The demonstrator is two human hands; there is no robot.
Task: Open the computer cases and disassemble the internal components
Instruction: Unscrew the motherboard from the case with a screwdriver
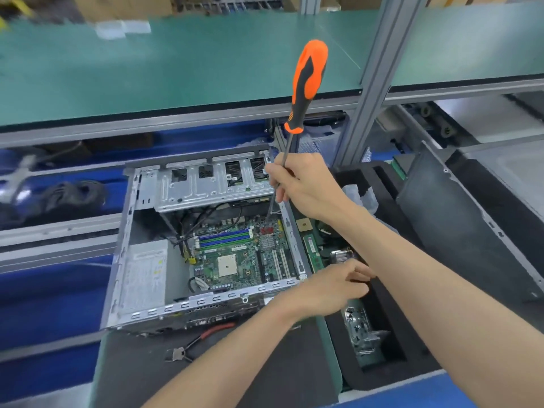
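Note:
An open grey computer case (141, 260) lies on the bench with its green motherboard (235, 260) exposed. My right hand (306, 184) pinches the metal shaft of a long screwdriver (309, 83) with an orange and black handle. The tip points down at the board's far right corner. My left hand (332, 287) reaches over the case's near right corner toward the black foam tray (391, 334). Its fingers are blurred, and I cannot tell whether they hold anything. A silver drive cage (212, 184) spans the back of the case.
Red-handled pliers (200, 340) lie on the mat in front of the case. The foam tray holds removed parts, among them a memory stick (313, 251) and a metal bracket (362, 334). A dark case panel (459, 219) leans at the right. A green shelf (176, 72) hangs overhead.

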